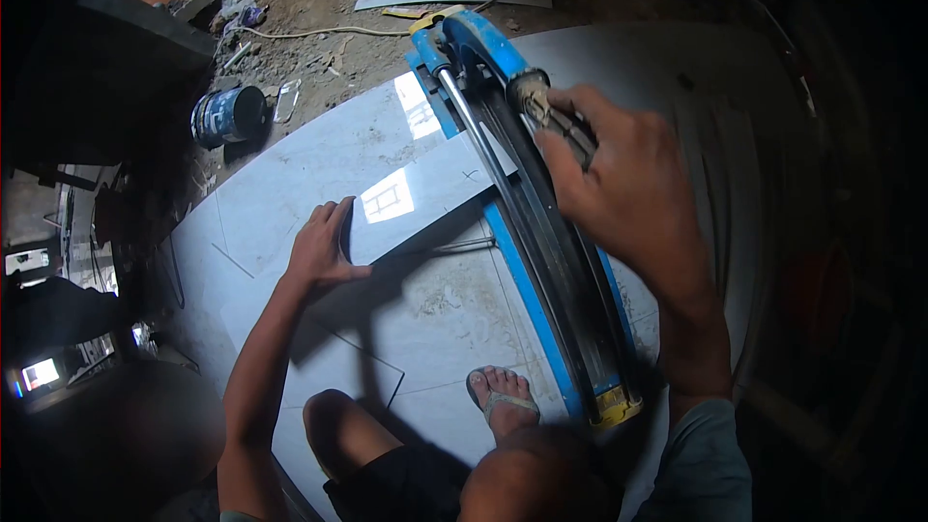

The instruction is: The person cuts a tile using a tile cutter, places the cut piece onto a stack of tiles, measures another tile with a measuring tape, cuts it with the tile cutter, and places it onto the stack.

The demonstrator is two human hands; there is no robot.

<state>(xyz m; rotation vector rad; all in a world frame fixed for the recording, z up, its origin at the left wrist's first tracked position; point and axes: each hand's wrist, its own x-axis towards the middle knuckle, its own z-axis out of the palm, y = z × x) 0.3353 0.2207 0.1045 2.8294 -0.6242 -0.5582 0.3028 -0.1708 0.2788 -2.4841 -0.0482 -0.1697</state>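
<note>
On one tile (416,195): left hand (319,249); right hand (619,188) seemingly gripping one cutter handle (534,97).

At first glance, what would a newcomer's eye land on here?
The long blue tile cutter running diagonally through the centre stands out first, with the right hand closed on its handle near the far end. Next comes the glossy grey tile lying under the rails, pressed flat at its edge by the left hand. A blue can lies on its side in the rubble, upper left.
</note>
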